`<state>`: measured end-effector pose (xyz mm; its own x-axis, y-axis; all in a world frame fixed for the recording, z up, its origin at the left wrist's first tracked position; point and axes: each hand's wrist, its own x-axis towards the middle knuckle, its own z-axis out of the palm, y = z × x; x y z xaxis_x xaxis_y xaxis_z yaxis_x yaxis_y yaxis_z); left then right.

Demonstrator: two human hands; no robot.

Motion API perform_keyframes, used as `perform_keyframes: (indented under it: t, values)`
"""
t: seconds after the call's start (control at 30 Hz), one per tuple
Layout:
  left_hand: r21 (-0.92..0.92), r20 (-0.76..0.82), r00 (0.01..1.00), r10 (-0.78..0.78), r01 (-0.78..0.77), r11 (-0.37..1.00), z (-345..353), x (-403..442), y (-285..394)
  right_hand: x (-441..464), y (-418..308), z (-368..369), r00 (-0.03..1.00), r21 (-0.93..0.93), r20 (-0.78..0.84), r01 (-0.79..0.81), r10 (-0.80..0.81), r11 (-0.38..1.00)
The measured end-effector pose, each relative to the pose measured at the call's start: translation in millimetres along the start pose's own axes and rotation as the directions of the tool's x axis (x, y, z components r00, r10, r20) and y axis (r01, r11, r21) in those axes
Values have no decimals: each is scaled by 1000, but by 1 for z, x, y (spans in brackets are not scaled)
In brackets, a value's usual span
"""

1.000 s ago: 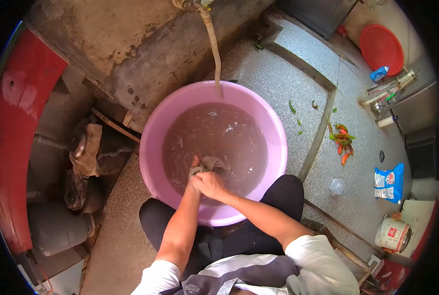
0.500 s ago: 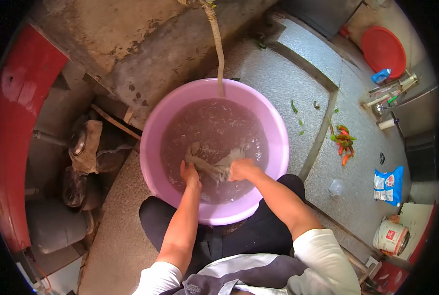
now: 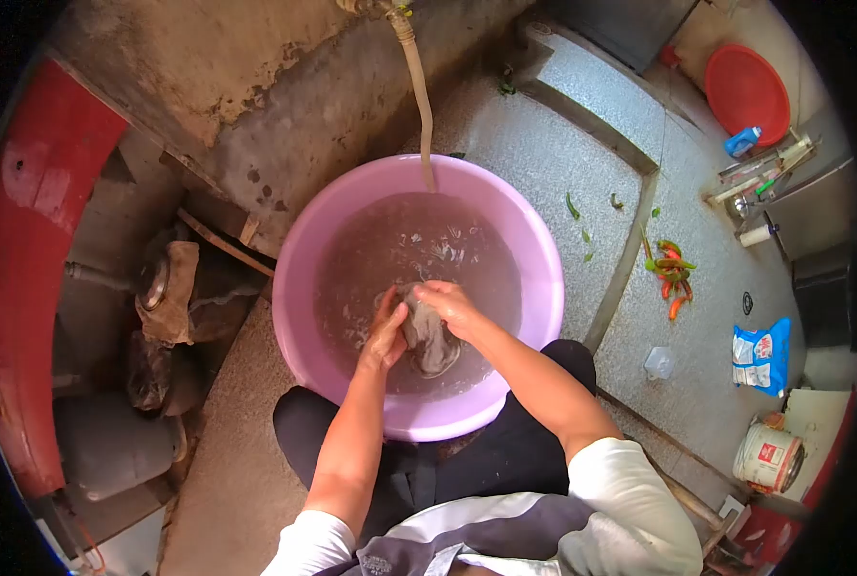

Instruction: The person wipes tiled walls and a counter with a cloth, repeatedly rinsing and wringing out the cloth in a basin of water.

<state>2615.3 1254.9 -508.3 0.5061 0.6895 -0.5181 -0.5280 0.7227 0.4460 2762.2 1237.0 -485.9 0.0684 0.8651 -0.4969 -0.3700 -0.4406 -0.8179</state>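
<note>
A wet, greyish cloth (image 3: 430, 344) hangs bunched between my hands, its lower end over the murky water (image 3: 375, 230). My left hand (image 3: 386, 328) grips its left side, fingers curled round it. On the upper right edge, my right hand (image 3: 446, 305) is closed with the thumb side toward my left hand. Both hands are close together inside a large pink basin (image 3: 299, 269). What kind of cloth item it is cannot be made out.
A beige hose (image 3: 419, 91) reaches down into the basin's far side. Red and green peppers (image 3: 673, 274) lie on the floor at right, near a blue-and-white bag (image 3: 761, 357) and a paint-style bucket (image 3: 767, 458). A grey gas cylinder (image 3: 111, 446) stands at left.
My hands have come closer together and up, and the cloth, stretched sideways at the water before, is now gathered and hanging between them. The splashing has lessened.
</note>
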Motion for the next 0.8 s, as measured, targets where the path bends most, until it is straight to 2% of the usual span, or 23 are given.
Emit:
perform_keyframes:
  t: [0.03, 0.07, 0.1, 0.13, 0.17, 0.23, 0.27, 0.3, 0.33, 0.37, 0.4, 0.43, 0.47, 0.5, 0.53, 0.57, 0.6, 0.63, 0.67, 0.7, 0.73, 0.77, 0.8]
  values:
    - [-5, 3, 1000, 4, -4, 1000, 4, 1, 3, -5, -7, -1, 997, 183, -59, -34, 45, 982]
    - [178, 46, 998, -33, 24, 984, 8, 3, 6, -4, -13, -4, 996, 249, -77, -18, 38, 968]
    - [357, 80, 994, -78, 44, 933, 11, 5, 10, -5, -21, -8, 996, 244, -76, -18, 38, 970]
    - [518, -20, 998, -53, 55, 854, 16, 6, 17, -7, -31, -10, 997, 299, -68, -16, 38, 954]
    - [515, -21, 998, -55, 57, 855, 14, 9, 23, -9, -38, -13, 997, 354, -61, -16, 40, 935]
    - [730, -69, 997, 33, 28, 683, 8, 10, 35, -4, -42, -24, 995, 351, -75, -41, 71, 936]
    - [723, -74, 982, 175, -68, 688, 16, 4, 39, 1, -40, -35, 999, 375, -44, -1, 19, 927]
    - [724, -73, 981, 177, -70, 686, 24, -2, 42, 7, -36, -44, 999, 400, -14, 37, -34, 916]
    - [671, -72, 961, 266, -150, 727, 34, -8, 45, 20, -20, -58, 984, 477, 123, 53, -126, 878]
    - [612, -75, 933, 352, -236, 755, 43, -11, 48, 13, -31, -45, 983, 477, 124, 59, -133, 877]
    - [612, -68, 933, 354, -241, 754, 50, -14, 50, 3, -39, -31, 995, 531, 16, 72, -94, 844]
    - [717, 117, 829, 547, -451, 532, 55, -17, 50, -5, -49, -21, 995, 581, -90, 90, -46, 809]
    - [751, 319, 672, 668, -610, 255, 59, -20, 49, -7, -53, -21, 995, 579, -92, 92, -47, 810]
    - [751, 318, 673, 668, -609, 256, 64, -25, 48, -7, -56, -20, 999, 617, -23, 37, -28, 786]
    - [764, 386, 644, 660, -624, 162, 69, -30, 45, -8, -55, -20, 999, 649, 47, -24, -9, 761]
    - [770, 452, 617, 644, -634, 66, 74, -35, 40, -3, -43, -24, 999, 649, 49, -31, -1, 761]
    - [738, 558, 566, 607, -673, -50, 81, -40, 31, 6, -23, -30, 998, 601, -16, -34, 55, 799]
    - [712, 645, 556, 525, -687, -147, 82, -42, 17, 12, -8, -34, 991, 549, -84, -41, 104, 835]
    - [736, 647, 636, 420, -666, -125, 81, -44, 1, 12, 1, -34, 991, 547, -80, -45, 105, 836]
    - [765, 620, 696, 362, -638, -84, 69, -40, -19, 11, 10, -34, 952, 345, -258, -69, 165, 936]
    - [760, 637, 695, 334, -639, -120, 52, -35, -38, 8, 19, -33, 881, 130, -438, -133, 178, 982]
    - [753, 653, 693, 306, -640, -155, 40, -30, -52, 5, 26, -32, 785, -78, -603, -232, 139, 970]
    - [756, 648, 696, 311, -637, -149, 32, -26, -57, 0, 29, -29, 840, -348, -542, -203, -20, 915]
